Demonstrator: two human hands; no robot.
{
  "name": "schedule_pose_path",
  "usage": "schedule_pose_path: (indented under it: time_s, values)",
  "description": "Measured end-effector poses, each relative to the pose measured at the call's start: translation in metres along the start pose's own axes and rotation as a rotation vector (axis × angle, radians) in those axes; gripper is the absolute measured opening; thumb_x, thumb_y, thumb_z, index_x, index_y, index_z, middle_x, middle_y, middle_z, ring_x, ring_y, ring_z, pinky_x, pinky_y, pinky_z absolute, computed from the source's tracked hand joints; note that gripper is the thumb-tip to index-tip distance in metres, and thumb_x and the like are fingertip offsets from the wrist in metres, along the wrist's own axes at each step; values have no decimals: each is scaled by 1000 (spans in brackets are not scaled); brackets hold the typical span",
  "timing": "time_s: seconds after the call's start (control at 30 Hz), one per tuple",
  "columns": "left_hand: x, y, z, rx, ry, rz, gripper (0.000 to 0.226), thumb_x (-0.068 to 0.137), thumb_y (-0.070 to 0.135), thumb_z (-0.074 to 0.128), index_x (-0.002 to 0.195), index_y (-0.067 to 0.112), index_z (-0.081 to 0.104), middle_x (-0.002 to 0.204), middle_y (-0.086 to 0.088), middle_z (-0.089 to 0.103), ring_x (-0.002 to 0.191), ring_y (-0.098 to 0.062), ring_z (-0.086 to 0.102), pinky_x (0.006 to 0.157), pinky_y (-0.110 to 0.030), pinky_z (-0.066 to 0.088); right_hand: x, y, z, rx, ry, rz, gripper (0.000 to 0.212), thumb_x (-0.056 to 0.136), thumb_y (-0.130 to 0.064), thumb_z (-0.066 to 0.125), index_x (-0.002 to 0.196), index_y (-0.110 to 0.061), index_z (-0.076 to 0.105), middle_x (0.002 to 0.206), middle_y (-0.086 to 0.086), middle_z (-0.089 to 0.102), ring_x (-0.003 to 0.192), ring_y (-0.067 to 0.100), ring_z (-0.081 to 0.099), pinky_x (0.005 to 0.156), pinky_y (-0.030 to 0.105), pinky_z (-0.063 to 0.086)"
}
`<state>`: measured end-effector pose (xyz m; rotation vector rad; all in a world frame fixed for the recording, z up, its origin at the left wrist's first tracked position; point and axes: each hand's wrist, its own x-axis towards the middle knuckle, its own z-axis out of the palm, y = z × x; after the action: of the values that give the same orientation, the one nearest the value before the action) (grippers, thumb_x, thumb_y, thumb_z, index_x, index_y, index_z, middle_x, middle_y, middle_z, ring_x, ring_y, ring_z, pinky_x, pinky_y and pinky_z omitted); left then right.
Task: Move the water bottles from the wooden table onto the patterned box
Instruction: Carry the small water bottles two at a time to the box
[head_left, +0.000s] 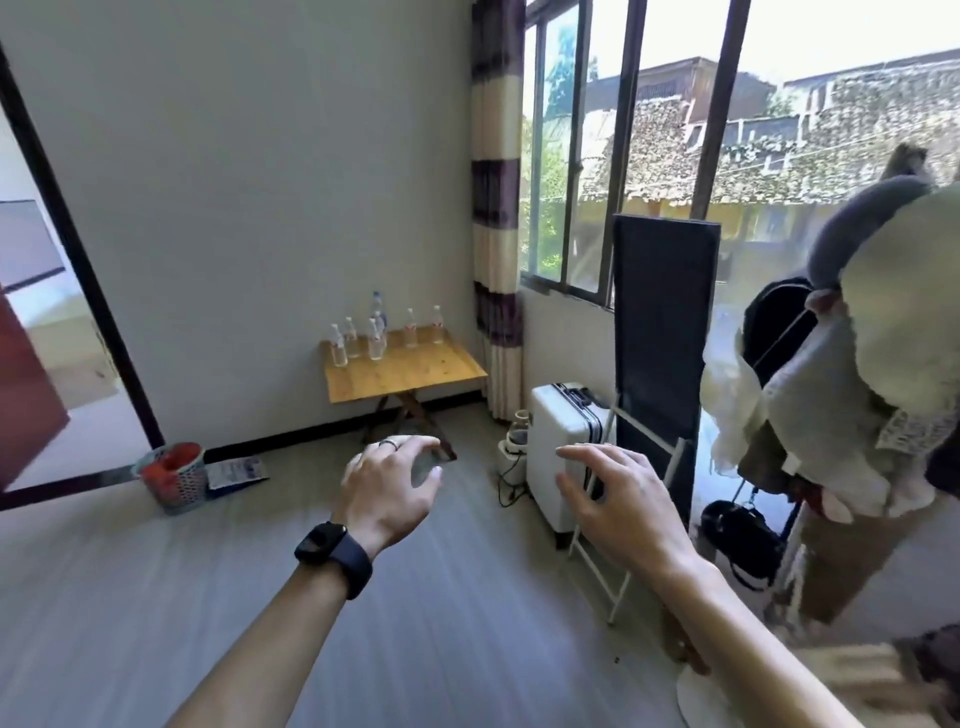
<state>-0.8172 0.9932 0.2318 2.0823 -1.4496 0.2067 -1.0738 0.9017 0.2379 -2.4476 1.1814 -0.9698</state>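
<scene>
Several clear water bottles (375, 338) with red-and-white labels stand upright along the back of a small wooden folding table (410, 371) against the far wall. One taller bottle (377, 309) with a blue label stands behind them. My left hand (389, 480), with a ring and a black watch on the wrist, is held out in front of me, fingers curled and apart, holding nothing. My right hand (610, 496) is held out beside it, fingers spread, empty too. Both hands are well short of the table. No patterned box is in view.
A white suitcase (558, 447) stands right of the table by a dark tall panel (662, 332) and a white rack. A mesh bin (174, 475) sits on the floor at the left near a doorway. Clothes and bags hang at the right. Grey floor lies between me and the table.
</scene>
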Motion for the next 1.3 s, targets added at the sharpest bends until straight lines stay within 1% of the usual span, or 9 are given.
schedule_pose_path:
  time_s: [0.1, 0.17, 0.37, 0.47, 0.6, 0.77, 0.87, 1.1, 1.3]
  values:
    - [53, -6, 21, 20, 25, -63, 34, 90, 40, 58, 124, 35, 63, 127, 6, 64, 119, -19, 56, 99, -34, 41, 66, 26, 16, 22, -31, -46, 34, 95, -48, 57, 128, -40, 62, 133, -19, 58, 133, 13, 40, 107, 20, 28]
    - [83, -12, 32, 28, 46, -101, 33, 91, 38, 60, 124, 35, 63, 127, 6, 64, 118, -19, 56, 99, -34, 41, 109, 38, 30, 48, -32, -77, 32, 95, -47, 57, 127, -41, 62, 132, -21, 58, 131, 11, 41, 104, 17, 28]
    - [160, -54, 52, 68, 90, -183, 36, 89, 42, 57, 123, 33, 64, 126, 6, 65, 118, -20, 56, 100, -33, 42, 225, 53, 98, 139, -82, -143, 31, 94, -45, 58, 125, -39, 63, 127, -20, 61, 127, 11, 45, 103, 20, 34]
    - [199, -90, 62, 99, 92, -228, 34, 91, 36, 62, 125, 32, 64, 127, 5, 64, 120, -20, 55, 99, -32, 43, 275, 51, 140, 150, -118, -168, 33, 94, -46, 58, 126, -39, 63, 127, -21, 61, 127, 11, 45, 101, 19, 33]
    - [256, -145, 76, 106, 124, -274, 34, 90, 35, 63, 123, 30, 64, 124, 3, 66, 116, -21, 57, 98, -30, 44, 347, 43, 196, 145, -152, -217, 34, 94, -46, 57, 126, -40, 62, 128, -22, 60, 126, 12, 45, 102, 23, 37]
    - [334, -218, 88, 114, 118, -301, 34, 89, 36, 62, 123, 31, 64, 126, 5, 65, 118, -20, 56, 99, -32, 44, 436, 25, 255, 141, -178, -211, 36, 94, -45, 57, 129, -41, 59, 130, -21, 59, 128, 14, 46, 100, 21, 33]
    - [387, -256, 97, 120, 129, -312, 33, 89, 35, 63, 121, 31, 65, 122, 4, 66, 116, -21, 57, 97, -32, 46, 483, 22, 289, 157, -170, -204, 36, 94, -45, 58, 129, -41, 60, 130, -19, 60, 127, 15, 46, 100, 22, 33]
    - [498, -319, 154, 130, 59, -288, 33, 89, 37, 62, 121, 32, 64, 125, 6, 65, 119, -20, 56, 98, -33, 46, 589, 46, 374, 176, -182, -159, 38, 93, -47, 56, 130, -40, 59, 129, -19, 60, 127, 16, 47, 102, 25, 36]
    - [603, -375, 209, 116, 26, -338, 32, 90, 36, 62, 121, 33, 64, 126, 5, 64, 119, -19, 56, 97, -32, 46, 695, 76, 457, 223, -229, -142, 38, 94, -49, 53, 131, -40, 58, 130, -18, 60, 129, 15, 45, 100, 23, 34]
